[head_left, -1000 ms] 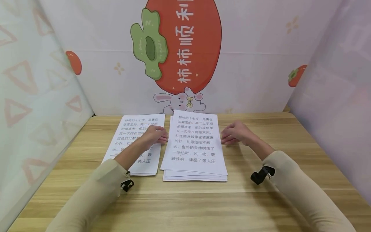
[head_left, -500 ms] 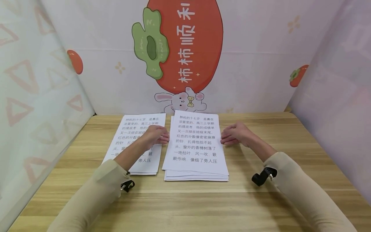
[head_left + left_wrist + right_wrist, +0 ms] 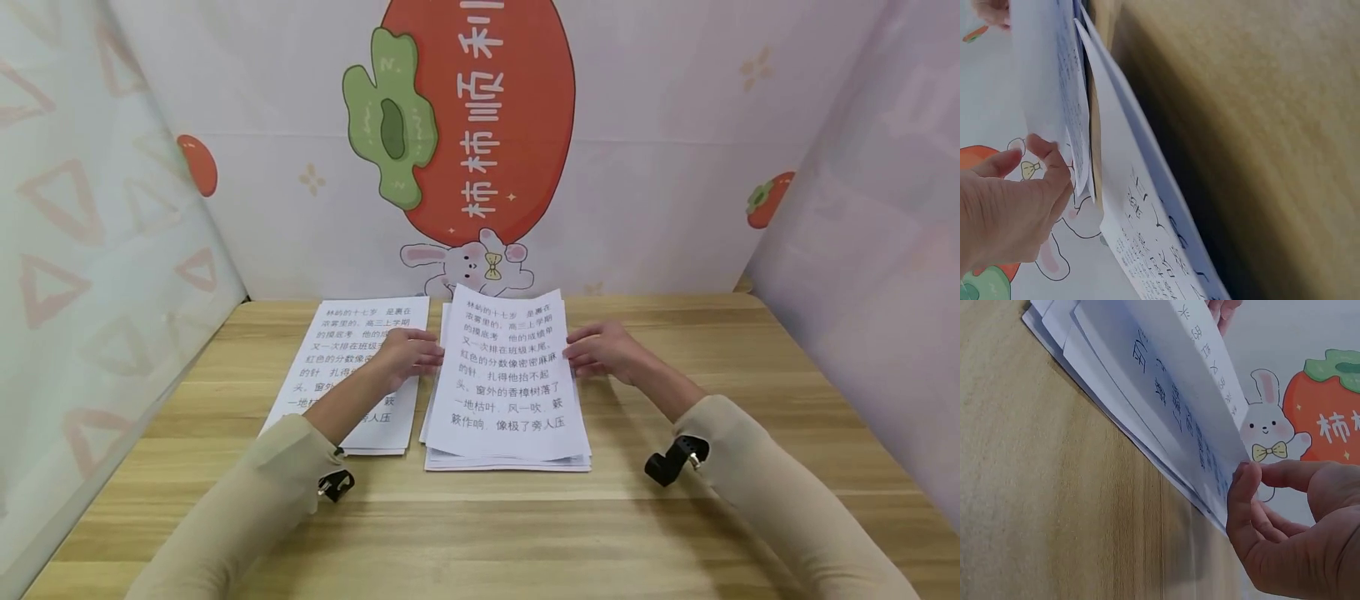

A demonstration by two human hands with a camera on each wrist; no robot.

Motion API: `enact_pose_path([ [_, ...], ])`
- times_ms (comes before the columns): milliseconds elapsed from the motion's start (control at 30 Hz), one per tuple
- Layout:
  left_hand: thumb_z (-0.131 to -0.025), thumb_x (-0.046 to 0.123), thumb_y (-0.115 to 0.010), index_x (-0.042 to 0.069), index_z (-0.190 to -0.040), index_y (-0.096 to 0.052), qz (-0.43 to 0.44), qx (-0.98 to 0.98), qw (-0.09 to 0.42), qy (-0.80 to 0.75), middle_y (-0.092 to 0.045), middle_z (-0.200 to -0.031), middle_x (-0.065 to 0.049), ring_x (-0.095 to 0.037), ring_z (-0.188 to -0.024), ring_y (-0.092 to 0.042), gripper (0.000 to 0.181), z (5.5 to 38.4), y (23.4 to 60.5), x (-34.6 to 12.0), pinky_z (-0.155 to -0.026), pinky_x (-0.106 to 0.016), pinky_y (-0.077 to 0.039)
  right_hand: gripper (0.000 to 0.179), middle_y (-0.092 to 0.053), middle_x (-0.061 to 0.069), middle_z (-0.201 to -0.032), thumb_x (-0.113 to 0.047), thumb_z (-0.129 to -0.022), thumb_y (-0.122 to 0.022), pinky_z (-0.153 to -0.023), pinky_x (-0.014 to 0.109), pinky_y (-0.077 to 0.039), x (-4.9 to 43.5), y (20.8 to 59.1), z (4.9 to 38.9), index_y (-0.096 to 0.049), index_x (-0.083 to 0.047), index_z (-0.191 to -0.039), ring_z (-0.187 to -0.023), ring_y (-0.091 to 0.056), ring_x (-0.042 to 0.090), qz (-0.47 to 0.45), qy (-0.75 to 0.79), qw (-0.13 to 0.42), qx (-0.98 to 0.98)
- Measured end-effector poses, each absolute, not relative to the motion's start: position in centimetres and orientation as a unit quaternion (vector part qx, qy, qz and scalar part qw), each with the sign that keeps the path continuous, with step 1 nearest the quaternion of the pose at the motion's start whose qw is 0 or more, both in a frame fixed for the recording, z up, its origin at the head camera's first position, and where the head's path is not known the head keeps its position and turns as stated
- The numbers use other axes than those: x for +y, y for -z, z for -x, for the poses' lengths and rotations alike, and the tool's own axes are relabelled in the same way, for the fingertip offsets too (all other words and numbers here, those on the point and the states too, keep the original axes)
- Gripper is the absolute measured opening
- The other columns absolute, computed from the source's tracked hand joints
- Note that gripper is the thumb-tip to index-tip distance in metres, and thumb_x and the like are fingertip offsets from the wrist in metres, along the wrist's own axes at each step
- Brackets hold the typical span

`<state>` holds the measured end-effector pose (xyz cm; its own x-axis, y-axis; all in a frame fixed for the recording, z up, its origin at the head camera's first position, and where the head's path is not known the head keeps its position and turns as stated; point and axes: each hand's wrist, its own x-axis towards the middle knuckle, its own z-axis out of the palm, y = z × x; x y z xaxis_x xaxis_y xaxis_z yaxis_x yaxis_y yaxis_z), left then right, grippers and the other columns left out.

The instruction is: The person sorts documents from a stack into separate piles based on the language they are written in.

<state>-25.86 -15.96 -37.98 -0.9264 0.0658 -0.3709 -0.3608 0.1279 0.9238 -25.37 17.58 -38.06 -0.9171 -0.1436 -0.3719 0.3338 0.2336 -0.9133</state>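
Observation:
A printed sheet of paper (image 3: 510,375) is raised along both sides over the right-hand stack, its middle sagging in the head view. My left hand (image 3: 408,358) holds its left edge; the left wrist view shows the index fingertip right at the paper, with the thumb close by. On the other side, my right hand (image 3: 606,350) pinches the sheet's right edge between thumb and fingers, as the right wrist view shows (image 3: 1297,525). Beneath it lies the right-hand stack of paper (image 3: 510,465), mostly covered and its sheets unevenly lined up.
A second stack of printed paper (image 3: 360,437) lies to the left, partly under my left hand and forearm. Both stacks rest on a wooden table (image 3: 480,533). A white backdrop (image 3: 660,200) with a persimmon and a rabbit rises behind, with side panels left and right.
Both hands have moved slightly inward to the sheet's edges. The top sheet has lifted at its sides, bowed, and its near edge now hangs lower over the stack. The left stack has not moved.

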Motion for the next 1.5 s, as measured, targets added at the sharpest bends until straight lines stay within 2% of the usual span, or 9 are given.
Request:
enact_pose_path([
  [167,-0.095,-0.004,-0.066,-0.007,-0.131,-0.063,0.083,0.765,0.151,-0.620,-0.069,-0.093,-0.010,-0.014,-0.073,-0.068,0.037,25.9,38.1,-15.9,-0.070,-0.024,-0.062,0.041,-0.069,0.009,-0.092,0.002,-0.094,-0.066,-0.069,0.028,-0.063,16.3,37.6,25.6,-0.053,0.011,-0.133,-0.071,-0.067,0.014,-0.039,0.594,0.176,0.784],
  [467,-0.102,0.004,-0.057,-0.003,-0.140,-0.058,0.099,0.791,0.125,-0.591,-0.062,-0.131,-0.021,-0.030,-0.107,-0.071,0.039,26.1,36.9,-19.1,-0.088,-0.032,-0.062,0.032,-0.066,0.011,-0.099,0.000,-0.096,-0.064,-0.073,0.031,-0.065,12.4,36.8,26.4,-0.054,0.007,-0.126,-0.081,-0.069,0.018,-0.005,0.631,0.153,0.761],
  [567,-0.103,0.006,-0.054,-0.003,-0.143,-0.055,0.110,0.793,0.112,-0.588,-0.058,-0.136,-0.022,-0.030,-0.110,-0.067,0.041,26.2,36.6,-20.7,-0.093,-0.033,-0.061,0.034,-0.068,0.015,-0.106,0.001,-0.097,-0.063,-0.078,0.035,-0.065,10.5,37.2,26.8,-0.055,0.007,-0.129,-0.085,-0.069,0.020,-0.003,0.644,0.147,0.751],
  [767,-0.103,0.006,-0.050,-0.003,-0.147,-0.052,0.142,0.806,0.080,-0.570,-0.057,-0.132,-0.020,-0.018,-0.092,-0.060,0.045,26.2,36.5,-24.1,-0.072,-0.019,-0.057,0.047,-0.066,0.024,-0.121,0.004,-0.096,-0.061,-0.091,0.045,-0.062,6.0,38.6,27.4,-0.051,0.003,-0.142,-0.098,-0.070,0.028,0.004,0.675,0.159,0.720],
  [833,-0.103,0.006,-0.047,-0.003,-0.149,-0.050,0.151,0.810,0.069,-0.563,-0.056,-0.135,-0.021,-0.020,-0.095,-0.061,0.047,26.1,36.5,-25.4,-0.071,-0.020,-0.054,0.053,-0.064,0.024,-0.126,0.004,-0.096,-0.061,-0.093,0.046,-0.061,4.5,38.9,27.6,-0.048,0.000,-0.148,-0.106,-0.070,0.032,0.008,0.685,0.177,0.707],
  [1000,-0.103,0.006,-0.042,0.000,-0.153,-0.045,0.184,0.819,0.043,-0.542,-0.046,-0.152,-0.026,-0.035,-0.125,-0.054,0.050,25.8,36.6,-28.7,-0.094,-0.031,-0.051,0.067,-0.054,0.024,-0.144,0.004,-0.095,-0.062,-0.098,0.044,-0.059,1.2,39.1,27.6,-0.037,-0.001,-0.157,-0.122,-0.064,0.039,0.035,0.701,0.225,0.676],
  [1133,-0.102,0.004,-0.040,-0.002,-0.153,-0.045,0.201,0.824,0.017,-0.530,-0.044,-0.153,-0.026,-0.035,-0.131,-0.049,0.052,25.5,37.0,-30.3,-0.103,-0.035,-0.047,0.070,-0.046,0.026,-0.150,0.008,-0.094,-0.061,-0.101,0.044,-0.058,-0.5,39.2,27.4,-0.032,0.005,-0.158,-0.129,-0.058,0.042,0.057,0.708,0.240,0.661],
  [1333,-0.101,0.004,-0.039,-0.001,-0.151,-0.049,0.200,0.841,0.000,-0.503,-0.050,-0.146,-0.026,-0.029,-0.119,-0.055,0.051,25.1,37.6,-32.0,-0.081,-0.022,-0.049,0.064,-0.047,0.032,-0.145,0.010,-0.092,-0.057,-0.105,0.046,-0.055,-1.9,39.4,27.2,-0.037,0.012,-0.152,-0.129,-0.057,0.044,0.101,0.716,0.247,0.645],
  [1500,-0.101,0.005,-0.039,-0.002,-0.149,-0.051,0.206,0.851,-0.007,-0.483,-0.053,-0.139,-0.025,-0.026,-0.108,-0.057,0.050,24.9,37.9,-33.0,-0.070,-0.016,-0.048,0.072,-0.039,0.028,-0.154,0.008,-0.092,-0.060,-0.107,0.045,-0.053,-2.2,39.6,26.9,-0.030,0.009,-0.157,-0.131,-0.055,0.041,0.128,0.689,0.266,0.662],
])
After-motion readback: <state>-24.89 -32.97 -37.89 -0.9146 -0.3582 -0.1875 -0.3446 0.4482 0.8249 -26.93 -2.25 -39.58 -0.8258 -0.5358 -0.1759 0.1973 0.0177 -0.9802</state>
